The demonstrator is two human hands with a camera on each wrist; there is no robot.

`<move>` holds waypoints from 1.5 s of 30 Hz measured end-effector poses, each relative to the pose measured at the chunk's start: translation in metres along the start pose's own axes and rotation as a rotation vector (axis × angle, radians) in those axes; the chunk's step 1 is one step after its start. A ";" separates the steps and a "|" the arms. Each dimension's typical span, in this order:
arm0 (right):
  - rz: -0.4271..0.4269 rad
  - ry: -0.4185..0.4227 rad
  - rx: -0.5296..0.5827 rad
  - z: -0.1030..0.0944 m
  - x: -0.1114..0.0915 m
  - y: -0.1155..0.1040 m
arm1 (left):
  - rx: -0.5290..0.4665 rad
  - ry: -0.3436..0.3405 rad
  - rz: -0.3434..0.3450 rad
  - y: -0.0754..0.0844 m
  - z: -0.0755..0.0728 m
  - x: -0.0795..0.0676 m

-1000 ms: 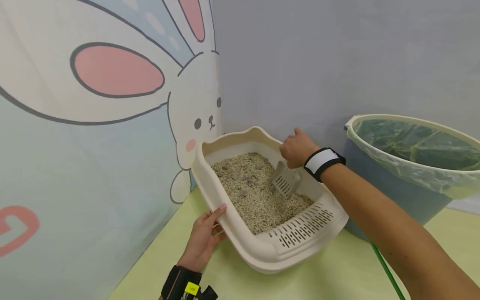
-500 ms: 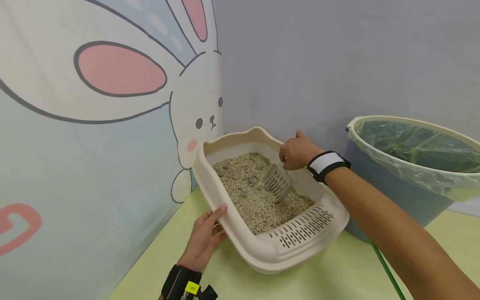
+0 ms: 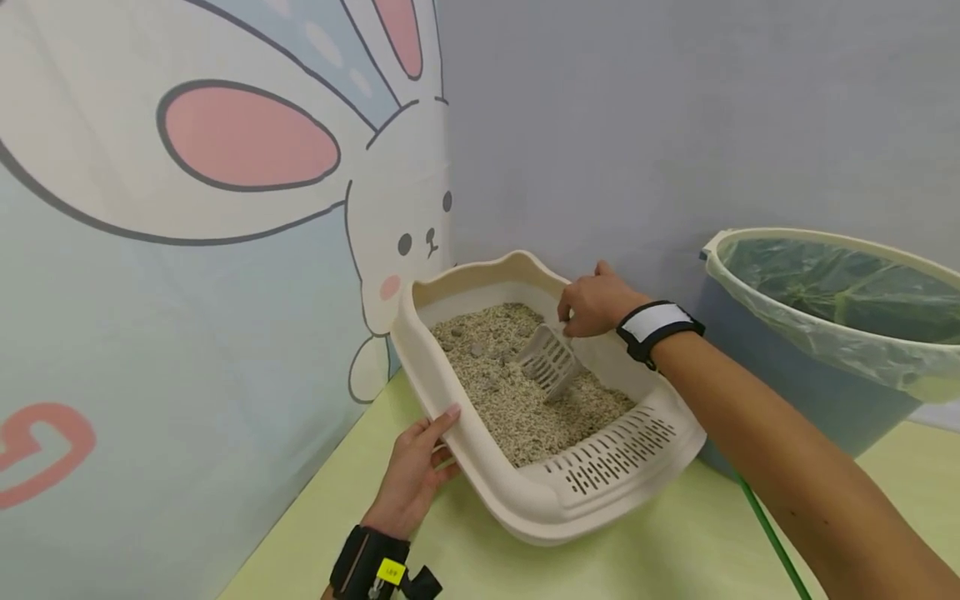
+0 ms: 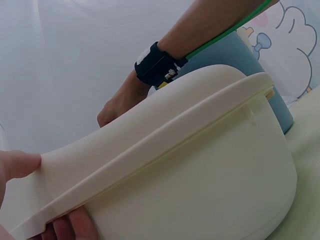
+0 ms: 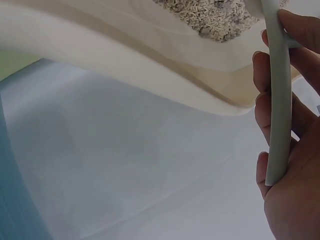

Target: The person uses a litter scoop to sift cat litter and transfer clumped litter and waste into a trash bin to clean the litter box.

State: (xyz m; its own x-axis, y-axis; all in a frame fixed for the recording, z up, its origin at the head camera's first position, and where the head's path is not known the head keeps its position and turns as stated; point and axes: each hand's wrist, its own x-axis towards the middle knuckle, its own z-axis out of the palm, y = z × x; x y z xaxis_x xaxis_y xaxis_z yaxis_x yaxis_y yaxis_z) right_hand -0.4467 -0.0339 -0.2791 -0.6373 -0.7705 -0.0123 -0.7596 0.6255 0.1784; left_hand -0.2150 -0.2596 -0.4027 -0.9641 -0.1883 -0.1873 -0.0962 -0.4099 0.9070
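A cream litter box (image 3: 431, 367) stands in the corner, filled with beige pellet litter (image 3: 498, 408) with some grey clumps on top. My left hand (image 3: 412, 471) grips its near left rim, thumb over the top and fingers curled under the lip in the left wrist view. With my right hand (image 3: 597, 304) I hold a grey slotted litter scoop (image 3: 550, 362) above the right side of the box. Fingers wrap round the scoop's handle (image 5: 280, 100) in the right wrist view. The scoop's blade dips at its lower edge to the litter and looks free of clumps.
A blue bin (image 3: 802, 375) with a pale rim and a translucent green liner stands to the right, beside my right forearm. Grey wall (image 3: 637, 125) rises behind the box, and a rabbit-printed wall (image 3: 247, 333) flanks it at left. The floor is light green.
The scoop has swung leftward over the litter, its slotted blade tilting to a flatter angle. My right wrist has turned slightly; my left hand keeps its grip on the rim.
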 end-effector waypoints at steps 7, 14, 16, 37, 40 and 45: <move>-0.057 0.040 0.063 0.005 0.008 -0.014 | -0.008 0.014 -0.002 -0.001 -0.001 0.001; -0.044 0.043 0.059 0.008 0.010 -0.017 | -0.009 0.007 0.000 -0.001 -0.001 0.001; -0.044 0.052 0.067 0.011 0.009 -0.017 | -0.011 -0.004 0.003 -0.001 -0.001 0.001; -0.137 0.129 0.399 0.043 0.015 -0.057 | -0.017 0.017 -0.003 0.000 0.002 0.000; -0.142 0.144 0.465 0.047 0.013 -0.059 | -0.015 0.019 -0.002 0.000 0.003 0.001; -0.113 0.122 0.529 0.048 0.006 -0.057 | -0.009 0.009 -0.003 0.001 0.003 0.000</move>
State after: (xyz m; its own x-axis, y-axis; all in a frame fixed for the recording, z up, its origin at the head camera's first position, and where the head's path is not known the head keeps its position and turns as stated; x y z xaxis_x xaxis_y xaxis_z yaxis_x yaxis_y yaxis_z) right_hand -0.4137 -0.0683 -0.3364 -0.5522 -0.8255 0.1170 -0.8041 0.4902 -0.3363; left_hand -0.2155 -0.2567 -0.4007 -0.9615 -0.1954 -0.1932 -0.0964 -0.4186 0.9030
